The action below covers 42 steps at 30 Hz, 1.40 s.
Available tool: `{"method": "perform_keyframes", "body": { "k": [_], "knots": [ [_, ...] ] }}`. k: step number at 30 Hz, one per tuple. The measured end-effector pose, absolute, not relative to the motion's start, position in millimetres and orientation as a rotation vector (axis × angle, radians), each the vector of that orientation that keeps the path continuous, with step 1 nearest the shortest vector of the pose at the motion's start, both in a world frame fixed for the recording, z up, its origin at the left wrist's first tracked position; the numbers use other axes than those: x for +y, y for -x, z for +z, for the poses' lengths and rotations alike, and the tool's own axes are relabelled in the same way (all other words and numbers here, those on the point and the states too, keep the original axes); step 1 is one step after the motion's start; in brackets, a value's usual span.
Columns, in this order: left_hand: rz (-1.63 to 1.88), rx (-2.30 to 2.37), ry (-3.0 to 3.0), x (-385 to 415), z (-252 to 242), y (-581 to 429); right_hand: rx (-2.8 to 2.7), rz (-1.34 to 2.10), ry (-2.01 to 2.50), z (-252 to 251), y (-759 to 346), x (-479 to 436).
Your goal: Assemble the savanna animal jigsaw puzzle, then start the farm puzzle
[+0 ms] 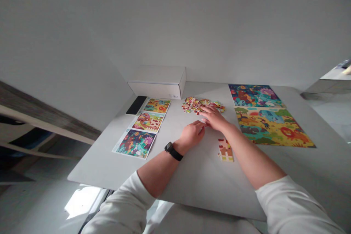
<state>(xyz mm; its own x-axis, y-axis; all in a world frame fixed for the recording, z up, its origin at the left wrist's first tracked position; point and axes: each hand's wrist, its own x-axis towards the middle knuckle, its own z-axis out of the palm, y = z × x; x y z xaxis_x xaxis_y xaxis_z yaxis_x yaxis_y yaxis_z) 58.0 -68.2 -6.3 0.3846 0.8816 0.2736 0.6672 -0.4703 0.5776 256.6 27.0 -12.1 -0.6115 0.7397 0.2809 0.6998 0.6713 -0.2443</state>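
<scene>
Head view — right fingers (pixel 206 109) at puzzle pile (pixel 192 103), left fingers (pixel 196 126) curled — grips unclear; box print (pixel 176 96) illegible.

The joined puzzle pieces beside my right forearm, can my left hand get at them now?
Probably yes: your left hand is near the joined puzzle pieces, and nothing visible stands on the tabletop between them. Your right forearm runs close along their right side, leaving that approach free.
</scene>
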Motion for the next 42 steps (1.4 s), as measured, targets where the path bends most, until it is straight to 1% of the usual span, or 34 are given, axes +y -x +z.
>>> {"method": "perform_keyframes", "body": {
  "k": [5, 15, 19, 21, 25, 29, 32, 34, 38, 42],
  "knots": [
    [0.796, 1.308, -2.274, -68, -7, -58, -2.489, 0.167, 1.070, -9, -258, 26],
    [0.787, 1.291, -2.270, -69, -5, -59, -2.466, 0.220, 1.102, -10, -261, 26],
    [0.810, 1.289, -2.247, -69, -3, -59, -2.254, 0.254, 1.094, -5, -262, 29],
    [0.818, 1.298, -2.229, -69, -2, -58, -2.064, 0.328, 1.129, -3, -264, 31],
    [0.863, 1.296, -2.189, -68, -1, -57, -1.663, 0.618, 1.255, -5, -269, 40],
    [0.987, 1.284, -2.095, -65, -3, -57, -1.428, 0.830, 1.208, -6, -270, 46],
    [1.097, 1.281, -1.897, -62, -3, -57, -1.372, 0.908, 1.103, 1, -267, 43],
    [1.141, 1.237, -1.655, -59, 0, -57, -1.410, 0.952, 1.038, 8, -263, 38],
    [1.134, 1.062, -1.131, -58, 9, -56, -1.573, 0.955, 0.931, 19, -254, 26],
    [1.169, 0.961, -0.917, -57, 17, -55, -1.661, 0.950, 0.873, 20, -250, 21]
  ]
}}
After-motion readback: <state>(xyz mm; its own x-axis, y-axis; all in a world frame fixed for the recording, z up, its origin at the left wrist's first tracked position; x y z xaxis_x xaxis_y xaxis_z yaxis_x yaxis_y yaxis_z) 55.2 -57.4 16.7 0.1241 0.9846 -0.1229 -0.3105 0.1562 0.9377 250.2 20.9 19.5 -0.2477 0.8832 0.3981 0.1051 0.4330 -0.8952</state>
